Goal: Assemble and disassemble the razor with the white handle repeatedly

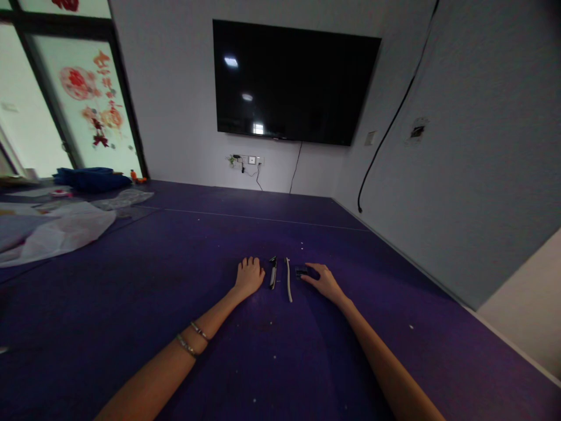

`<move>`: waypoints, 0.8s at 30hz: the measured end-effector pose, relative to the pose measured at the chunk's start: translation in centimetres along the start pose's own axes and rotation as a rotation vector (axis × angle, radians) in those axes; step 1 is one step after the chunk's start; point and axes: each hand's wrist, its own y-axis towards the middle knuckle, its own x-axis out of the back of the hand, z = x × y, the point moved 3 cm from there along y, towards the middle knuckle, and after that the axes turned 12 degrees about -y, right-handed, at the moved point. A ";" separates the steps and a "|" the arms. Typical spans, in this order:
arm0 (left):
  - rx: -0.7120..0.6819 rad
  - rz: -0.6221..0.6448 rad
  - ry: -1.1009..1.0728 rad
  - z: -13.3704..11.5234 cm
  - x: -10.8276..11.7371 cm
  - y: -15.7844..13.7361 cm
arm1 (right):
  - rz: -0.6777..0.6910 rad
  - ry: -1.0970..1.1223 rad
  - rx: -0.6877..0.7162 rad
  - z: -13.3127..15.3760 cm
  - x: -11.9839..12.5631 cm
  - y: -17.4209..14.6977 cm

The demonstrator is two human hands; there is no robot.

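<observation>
My left hand [249, 276] rests palm down on the purple surface [263, 362], its fingers loosely spread and holding nothing. Just right of it lies a razor [273, 273] with a dark head and a pale-and-black handle. Beside the razor is a slim, slightly curved pale stick [288, 282], perhaps a toothbrush; its far end is too small to make out. My right hand [323, 280] has thumb and forefinger apart at the right side of a small, dark, see-through flat piece [300, 272]. Whether the fingertips touch that piece is unclear.
Crumpled clear plastic sheeting [70, 231] and a dark blue cloth bundle [92, 179] lie at the far left. Small white specks dot the surface. A black cable [388, 128] hangs down the right wall. A television [293, 82] is mounted on the far wall.
</observation>
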 end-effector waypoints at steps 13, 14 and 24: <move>0.000 0.082 0.006 0.6 -1.1 0.3 | 0.087 -0.328 -0.157 -3.4 1.1 -1.6; 0.000 0.091 0.004 0.6 -1.1 0.4 | 0.088 -0.327 -0.156 -3.4 1.1 -1.6; -0.011 0.089 -0.011 0.6 -1.0 0.4 | 0.089 -0.347 -0.150 -3.3 1.1 -1.6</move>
